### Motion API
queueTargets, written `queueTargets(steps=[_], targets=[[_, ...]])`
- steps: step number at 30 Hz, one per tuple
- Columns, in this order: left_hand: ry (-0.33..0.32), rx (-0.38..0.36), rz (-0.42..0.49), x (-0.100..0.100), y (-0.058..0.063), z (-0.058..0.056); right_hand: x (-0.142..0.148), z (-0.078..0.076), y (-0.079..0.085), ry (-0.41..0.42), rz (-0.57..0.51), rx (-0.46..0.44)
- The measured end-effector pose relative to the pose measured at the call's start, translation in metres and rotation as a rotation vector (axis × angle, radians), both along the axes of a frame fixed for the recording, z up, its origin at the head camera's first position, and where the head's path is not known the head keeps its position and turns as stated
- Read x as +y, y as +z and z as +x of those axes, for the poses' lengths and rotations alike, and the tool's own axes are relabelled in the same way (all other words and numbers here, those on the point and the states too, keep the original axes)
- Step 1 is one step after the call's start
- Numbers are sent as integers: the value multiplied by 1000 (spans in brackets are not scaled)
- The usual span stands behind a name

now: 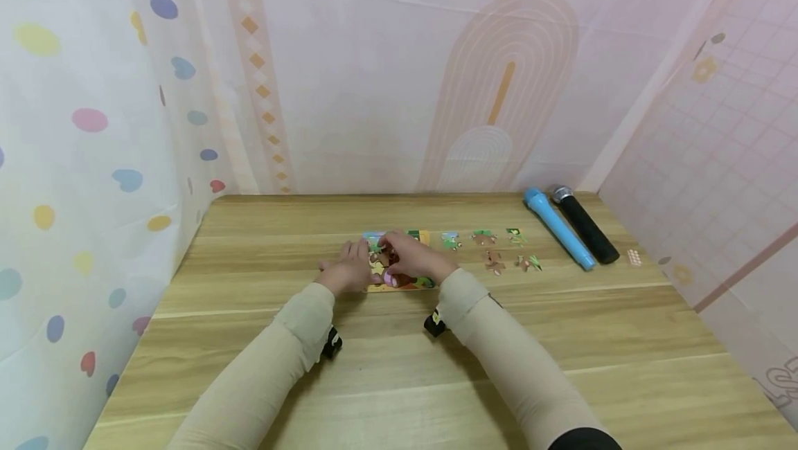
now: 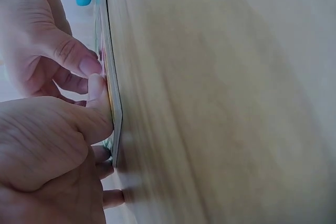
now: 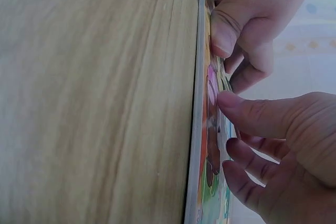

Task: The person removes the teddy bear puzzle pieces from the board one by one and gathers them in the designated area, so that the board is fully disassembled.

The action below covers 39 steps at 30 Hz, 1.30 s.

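Head: puzzle board (image 1: 405,289) (pieces (image 1: 377,268) inside).

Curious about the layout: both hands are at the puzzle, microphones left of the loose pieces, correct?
Not quite: the head view shows the blue microphone and black microphone right of the loose puzzle pieces; the left hand and right hand are at the jigsaw puzzle.

Blue microphone (image 1: 559,230) beside a black microphone (image 1: 587,226), small dotted piece (image 1: 634,257) near them, wood-grain table (image 1: 386,394), pale patterned backdrop (image 1: 355,83)

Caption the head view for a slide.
Left hand and right hand at a picture puzzle; loose pieces, a blue microphone and a black microphone lie to its right.
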State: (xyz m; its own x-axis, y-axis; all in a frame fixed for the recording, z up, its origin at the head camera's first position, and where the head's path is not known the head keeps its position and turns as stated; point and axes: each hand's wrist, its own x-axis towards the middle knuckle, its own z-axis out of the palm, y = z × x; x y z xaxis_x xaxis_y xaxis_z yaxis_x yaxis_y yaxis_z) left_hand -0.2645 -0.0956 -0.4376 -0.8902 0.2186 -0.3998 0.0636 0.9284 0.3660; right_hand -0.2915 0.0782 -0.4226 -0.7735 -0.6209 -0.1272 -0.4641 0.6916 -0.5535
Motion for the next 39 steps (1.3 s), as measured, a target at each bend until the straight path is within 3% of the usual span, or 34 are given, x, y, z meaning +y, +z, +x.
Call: queueTargets(steps=[17,24,32,39], targets=[[-2,12,9,1,13,9,-2,-2,-1,4,109,81],[0,-15,-2,0,9,6,-1,1,-2,-12,61,53],[-15,-21,-48,1,3,1,8,-4,-7,-35,-20,111],[-18,-7,-49,2,8,6,20,-3,-4,-63,-50,77]])
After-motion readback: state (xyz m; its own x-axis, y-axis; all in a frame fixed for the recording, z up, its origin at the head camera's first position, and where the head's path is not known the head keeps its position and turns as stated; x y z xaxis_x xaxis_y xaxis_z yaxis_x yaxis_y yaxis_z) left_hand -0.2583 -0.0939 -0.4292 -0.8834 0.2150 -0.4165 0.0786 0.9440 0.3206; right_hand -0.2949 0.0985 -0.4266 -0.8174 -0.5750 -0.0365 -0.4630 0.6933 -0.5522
